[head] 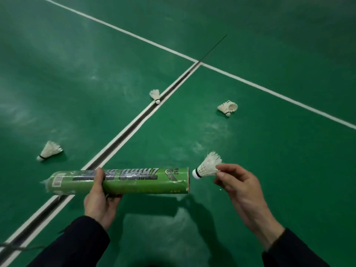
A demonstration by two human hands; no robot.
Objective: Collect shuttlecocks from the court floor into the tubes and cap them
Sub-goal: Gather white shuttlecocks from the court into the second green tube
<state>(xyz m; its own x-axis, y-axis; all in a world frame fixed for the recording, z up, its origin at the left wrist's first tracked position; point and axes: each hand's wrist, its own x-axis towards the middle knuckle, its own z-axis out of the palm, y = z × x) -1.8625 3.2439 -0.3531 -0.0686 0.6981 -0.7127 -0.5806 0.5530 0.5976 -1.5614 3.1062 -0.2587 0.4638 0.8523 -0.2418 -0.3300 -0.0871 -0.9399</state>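
My left hand [100,197] grips a green shuttlecock tube [134,182] held level above the floor, its open mouth facing right. My right hand [237,182] pinches a white shuttlecock [207,167] by its feathers, the cork tip pointing at the tube's mouth and just short of it. On the green court floor lie three more white shuttlecocks: one at the left [49,150], one beside the centre line [155,95], and one at the right [227,107].
White court lines [250,81] cross the green floor, with a dark strip running along the centre line [134,126]. A thin dark cord lies at the bottom left corner. My shadow falls on the floor below the tube.
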